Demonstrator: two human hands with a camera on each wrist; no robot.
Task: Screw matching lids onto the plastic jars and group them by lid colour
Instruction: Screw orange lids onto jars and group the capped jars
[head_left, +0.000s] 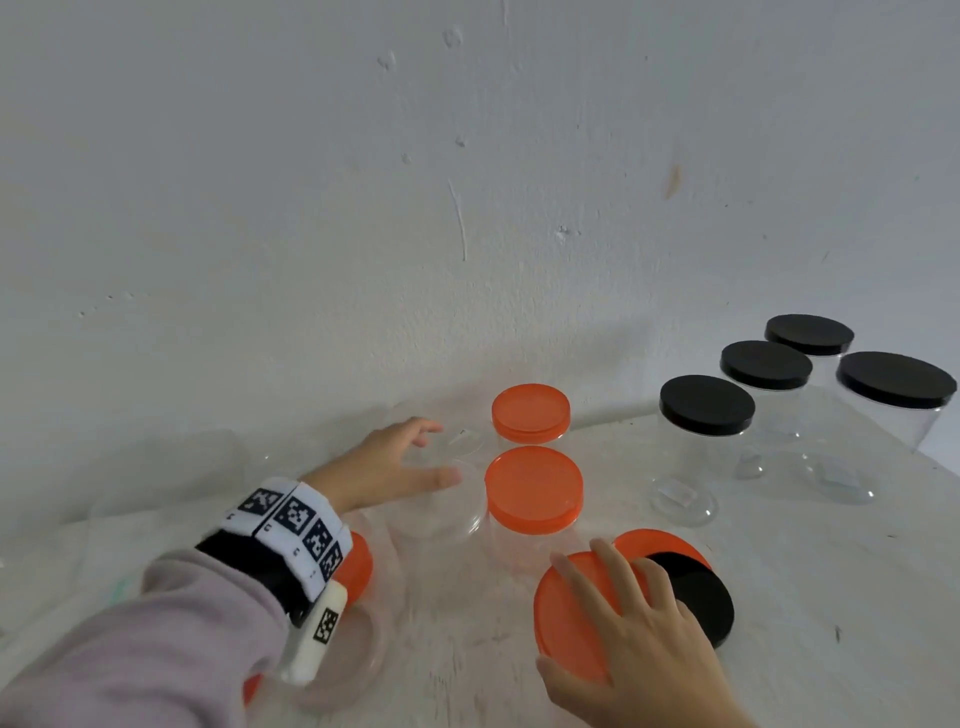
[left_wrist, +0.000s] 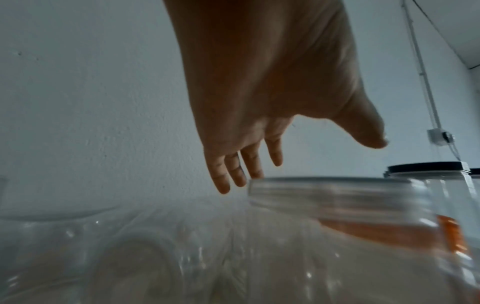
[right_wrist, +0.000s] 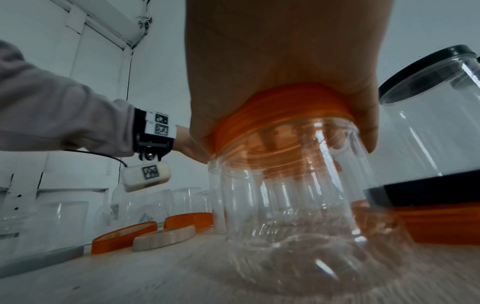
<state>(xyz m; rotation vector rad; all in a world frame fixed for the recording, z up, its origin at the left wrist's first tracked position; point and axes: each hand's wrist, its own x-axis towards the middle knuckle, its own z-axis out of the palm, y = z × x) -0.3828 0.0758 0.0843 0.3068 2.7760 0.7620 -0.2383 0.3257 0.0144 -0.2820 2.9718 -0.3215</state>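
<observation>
The white wall (head_left: 311, 182) fills the upper half of the head view; below it the pale surface (head_left: 831, 597) carries the jars. At far right four clear jars with black lids (head_left: 706, 405) stand grouped together, upright, close beside one another; near the middle two jars with orange lids (head_left: 532, 488) stand one behind the other, just in front of the wall. Nearest the camera, the right hand (head_left: 644, 639) lies on top of a large orange lid (head_left: 576, 613) that sits on a clear jar (right_wrist: 285, 205); the fingers (head_left: 613, 577) are spread over the lid top, and in the right wrist view the thumb and fingertips curl down over the lid's rim, clamped on it. Just to the right of that jar a loose black lid (head_left: 701, 597) lies on another orange lid (head_left: 660, 543). The left hand (head_left: 384, 467) reaches to an open clear jar (head_left: 441, 499) left of the orange-lidded pair; its fingers (left_wrist: 233, 170) are straight and apart, above the jar's mouth, holding nothing; whether they touch the rim I cannot tell. The left arm wears a pale lilac sleeve (head_left: 156, 649) and a wrist band with black-and-white markers (head_left: 291, 525). Beneath that arm lie a loose orange lid (right_wrist: 124, 236) and a cream lid (right_wrist: 163, 237), touching each other; more open clear jars stand at far left, blurred.
</observation>
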